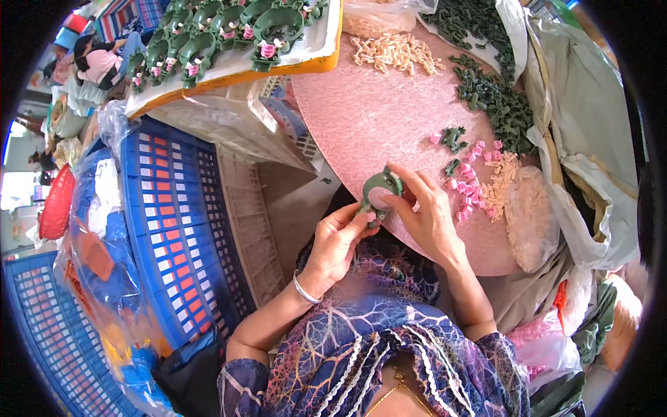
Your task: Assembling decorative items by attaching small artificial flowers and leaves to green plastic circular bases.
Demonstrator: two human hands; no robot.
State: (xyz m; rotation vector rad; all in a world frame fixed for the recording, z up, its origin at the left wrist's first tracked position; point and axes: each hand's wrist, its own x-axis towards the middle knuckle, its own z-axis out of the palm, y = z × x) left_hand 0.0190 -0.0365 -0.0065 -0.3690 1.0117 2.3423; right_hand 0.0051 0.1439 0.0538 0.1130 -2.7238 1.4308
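A green ring-shaped ornament (399, 186) with a small pink flower low on it is held up between both hands, over the near-left edge of the round pink tabletop (375, 111). My left hand (332, 244), with a bangle on its wrist, pinches the ornament's lower end beside the pink flower. On its upper right rim, the fingers and thumb of my right hand (432, 226) close round the ring. Small pink rose-shaped pieces (467, 189) lie loose to the right, near a few green pieces (454, 139).
A tray (306, 62) of similar green ornaments with pink flowers stands at upper left. Dark green pieces (497, 111) and cream pieces (392, 54) form piles on the table. A clear bag (531, 222) lies at its right edge. Blue crates (180, 229) stand left.
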